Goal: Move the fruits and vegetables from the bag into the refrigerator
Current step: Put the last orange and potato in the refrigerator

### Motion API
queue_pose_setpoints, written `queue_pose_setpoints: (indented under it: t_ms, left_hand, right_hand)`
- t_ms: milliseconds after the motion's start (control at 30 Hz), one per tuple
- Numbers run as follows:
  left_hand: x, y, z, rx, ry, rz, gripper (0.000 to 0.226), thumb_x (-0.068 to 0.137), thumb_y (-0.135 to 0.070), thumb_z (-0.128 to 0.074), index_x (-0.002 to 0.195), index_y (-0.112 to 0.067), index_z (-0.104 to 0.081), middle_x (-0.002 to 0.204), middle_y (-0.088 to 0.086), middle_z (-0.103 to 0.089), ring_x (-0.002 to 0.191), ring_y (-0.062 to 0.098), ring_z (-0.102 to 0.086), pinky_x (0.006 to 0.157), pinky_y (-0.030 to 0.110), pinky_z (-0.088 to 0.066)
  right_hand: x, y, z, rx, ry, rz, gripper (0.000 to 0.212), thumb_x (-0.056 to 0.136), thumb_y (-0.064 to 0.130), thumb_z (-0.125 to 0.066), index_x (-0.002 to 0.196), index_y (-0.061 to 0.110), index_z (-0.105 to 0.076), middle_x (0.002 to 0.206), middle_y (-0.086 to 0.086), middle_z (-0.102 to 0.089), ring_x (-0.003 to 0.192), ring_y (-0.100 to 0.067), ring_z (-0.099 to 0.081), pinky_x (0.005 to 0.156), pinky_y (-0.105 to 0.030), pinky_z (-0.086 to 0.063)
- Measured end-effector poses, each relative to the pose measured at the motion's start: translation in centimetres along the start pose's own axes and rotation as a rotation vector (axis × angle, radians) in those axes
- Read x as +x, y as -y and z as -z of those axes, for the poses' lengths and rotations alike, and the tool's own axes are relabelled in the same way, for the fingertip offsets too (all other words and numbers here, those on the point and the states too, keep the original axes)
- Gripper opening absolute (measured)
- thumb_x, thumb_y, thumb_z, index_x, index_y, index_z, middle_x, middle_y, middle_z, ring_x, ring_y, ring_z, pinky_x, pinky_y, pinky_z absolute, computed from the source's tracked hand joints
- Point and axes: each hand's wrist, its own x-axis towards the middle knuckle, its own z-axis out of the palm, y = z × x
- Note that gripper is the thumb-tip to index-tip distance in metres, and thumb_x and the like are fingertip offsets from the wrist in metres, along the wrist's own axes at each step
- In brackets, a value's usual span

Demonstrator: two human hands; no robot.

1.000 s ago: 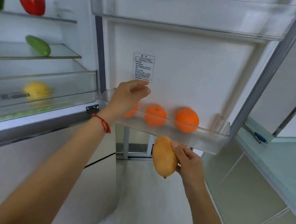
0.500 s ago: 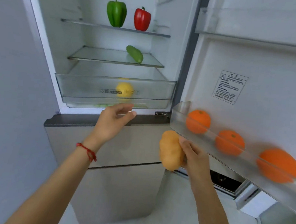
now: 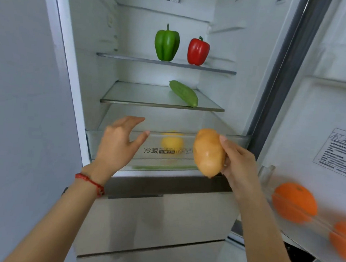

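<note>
Fridge point(image 3: 84, 96) stands open w/ most of the produce already in, so the job looks well along, tho the bag isn't in view and I can't tell what's left in it. Door point(image 3: 312, 112) swung open at right, its clear bin point(image 3: 267, 174) holding two oranges point(image 3: 294, 200), blurred, w/ a printed label point(image 3: 342, 155) on the door's inner wall above. Lower cabinet front point(image 3: 162, 216) is closed, beige, w/ a dark strip above it. Clear crisper drawer point(image 3: 108, 161) at the bottom of the fresh section has a yellow fruit point(image 3: 171, 142) behind its front and something green lying low, too blurred to name. Middle glass shelf point(image 3: 129, 96) carries a cucumber point(image 3: 184, 93) lying at an angle, right of centre. Top shelf point(image 3: 120, 56) has a green pepper point(image 3: 167, 43) and red pepper point(image 3: 198, 51) upright, side by side, not touching. Still to place, by my read: the mango point(image 3: 208, 152), held in front of the drawer by the right hand point(image 3: 237, 162), fingers curled round its right side, thumb on top. Left hand point(image 3: 118, 145) is empty, fingers spread and lightly bent, just before the drawer's top edge – prob. about to pull it. Room: plain grey wall point(image 3: 22, 100) at left; a bit of pale floor at the lower right.
</note>
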Motion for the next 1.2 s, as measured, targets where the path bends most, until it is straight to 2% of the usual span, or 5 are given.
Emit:
queue_pose_setpoints:
  t_ms: [100, 400, 600, 800, 1200]
  left_hand:
    - [1.3, 1.4, -0.6, 0.037, -0.005, -0.071, 0.046, 0.084, -0.043, -0.045, 0.100, -0.005, -0.067, 0.098, 0.013, -0.070, 0.087, 0.032, -0.066, 0.076, 0.044, -0.053]
    - [1.7, 1.6, -1.8, 0.251, 0.069, 0.063, 0.057, 0.082, -0.057, -0.031, 0.058, -0.020, -0.067, 0.055, 0.002, -0.066, 0.057, 0.033, -0.063, 0.048, 0.023, -0.031]
    - [1.8, 2.0, -2.4, 0.243, 0.028, 0.086, 0.067, 0.078, -0.065, -0.021, 0.054, -0.019, -0.064, 0.052, -0.002, -0.065, 0.060, 0.026, -0.064, 0.049, 0.024, -0.041]
    - [1.8, 2.0, -2.3, 0.210, -0.016, 0.062, 0.059, 0.078, -0.060, -0.029, 0.046, -0.024, -0.063, 0.044, -0.010, -0.061, 0.050, 0.020, -0.062, 0.047, 0.012, -0.021]
    - [1.9, 2.3, -2.7, 0.208, -0.012, 0.094, 0.059, 0.077, -0.065, -0.029, 0.047, -0.028, -0.063, 0.043, -0.009, -0.060, 0.050, 0.022, -0.061, 0.045, 0.020, -0.039]
  right_hand:
    - [2.9, 1.8, -1.0, 0.041, -0.030, 0.019, 0.006, 0.084, 0.029, -0.061, 0.081, 0.025, -0.059, 0.097, 0.005, -0.060, 0.093, -0.013, -0.059, 0.066, -0.031, -0.052]
    - [11.4, 4.4, -2.2, -0.147, 0.053, -0.069, 0.022, 0.081, 0.036, -0.066, 0.090, 0.018, -0.056, 0.104, -0.001, -0.061, 0.088, -0.013, -0.062, 0.062, -0.031, -0.054]
    - [16.0, 3.1, -3.5, -0.418, 0.108, -0.133, 0.036, 0.078, 0.034, -0.070, 0.100, 0.009, -0.055, 0.110, -0.010, -0.059, 0.092, -0.023, -0.061, 0.061, -0.034, -0.054]
    - [20.0, 2.1, -3.9, -0.790, 0.279, -0.224, 0.055, 0.076, 0.036, -0.072, 0.115, 0.002, -0.054, 0.112, -0.012, -0.059, 0.099, -0.028, -0.061, 0.074, -0.039, -0.054]
    - [23.6, -1.8, -4.5, -1.153, 0.451, -0.403, 0.061, 0.080, 0.036, -0.069, 0.123, -0.001, -0.048, 0.112, -0.012, -0.053, 0.094, -0.029, -0.057, 0.072, -0.041, -0.054]
